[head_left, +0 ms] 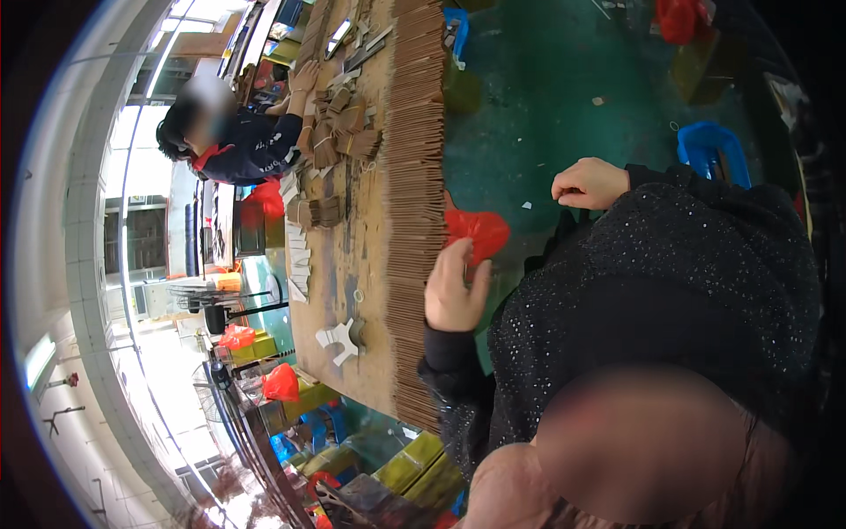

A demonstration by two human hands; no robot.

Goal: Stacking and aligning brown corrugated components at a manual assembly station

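Observation:
My left hand (454,291) is raised at the edge of a long row of brown cardboard pieces (416,176), packed closely on edge along the table. Its thumb stands apart from the fingers, and nothing shows between them. Whether it touches the cardboard I cannot tell. Behind its fingertips is a red plastic bag (480,231). My right hand (592,183) hangs over the green floor beside my body, its fingers curled inward and no object visible in them. Both arms wear black, speckled sleeves.
Across the wooden table (339,273), a co-worker (251,145) reaches toward bundles of brown cardboard (339,141). A white cut-out piece (340,340) and a ring (359,295) lie on the tabletop. A blue plastic stool (714,150) stands on the floor (529,115). A fan (216,388) stands beyond the table.

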